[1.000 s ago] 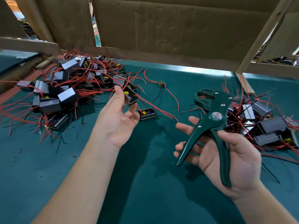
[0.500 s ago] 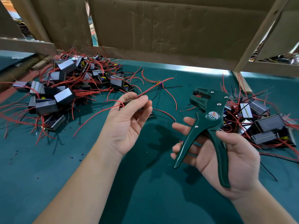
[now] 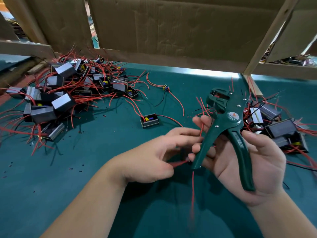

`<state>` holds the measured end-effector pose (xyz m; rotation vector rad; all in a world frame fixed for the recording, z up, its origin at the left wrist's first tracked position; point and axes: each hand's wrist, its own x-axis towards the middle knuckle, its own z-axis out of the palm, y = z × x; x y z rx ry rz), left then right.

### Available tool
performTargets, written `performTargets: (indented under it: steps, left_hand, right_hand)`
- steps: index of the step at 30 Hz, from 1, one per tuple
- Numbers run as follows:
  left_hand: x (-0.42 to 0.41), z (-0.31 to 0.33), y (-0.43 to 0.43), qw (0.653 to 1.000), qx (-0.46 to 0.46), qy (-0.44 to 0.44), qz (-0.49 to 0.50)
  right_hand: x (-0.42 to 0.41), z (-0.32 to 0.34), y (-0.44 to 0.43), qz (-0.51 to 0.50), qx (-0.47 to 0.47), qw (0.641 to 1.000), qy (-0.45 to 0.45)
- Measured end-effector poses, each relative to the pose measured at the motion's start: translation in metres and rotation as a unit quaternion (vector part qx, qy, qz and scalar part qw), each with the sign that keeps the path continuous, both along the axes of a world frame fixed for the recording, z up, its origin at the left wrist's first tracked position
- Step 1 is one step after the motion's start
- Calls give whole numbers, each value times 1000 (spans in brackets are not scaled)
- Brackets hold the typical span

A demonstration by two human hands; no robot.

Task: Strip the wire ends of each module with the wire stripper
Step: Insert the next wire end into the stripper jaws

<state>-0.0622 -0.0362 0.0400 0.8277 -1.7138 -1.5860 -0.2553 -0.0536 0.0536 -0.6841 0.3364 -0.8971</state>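
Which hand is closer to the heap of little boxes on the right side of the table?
Right. The right hand, holding the wire stripper, is just beside the heap; the left hand, pinching a red wire, is beyond the stripper.

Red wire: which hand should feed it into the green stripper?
Left. The left hand pinches the red wire beside the wire stripper; the right hand is busy holding its handles.

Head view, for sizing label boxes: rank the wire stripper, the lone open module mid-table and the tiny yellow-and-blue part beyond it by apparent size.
1. wire stripper, largest, though it is held nearer the camera, which inflates it.
2. lone module.
3. tiny part, smallest; it lies farther back, so it is slightly understated.
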Motion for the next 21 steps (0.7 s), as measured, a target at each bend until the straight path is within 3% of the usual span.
performTargets:
  steps: [2,6,14,21]
  left_hand:
    - [1,1,-2,998,4,-27,57]
    - [3,-2,-11,971,28,4,236]
    - [-6,-5,-12,947,12,86,310]
    - [3,5,-18,881,104,210,410]
  right_hand:
    - [-2,0,-1,4,5,1000,3]
    - [2,3,1,59,9,998,-26]
    - [17,-4,11,134,7,991,-7]
    - [16,-6,10,72,7,997,11]
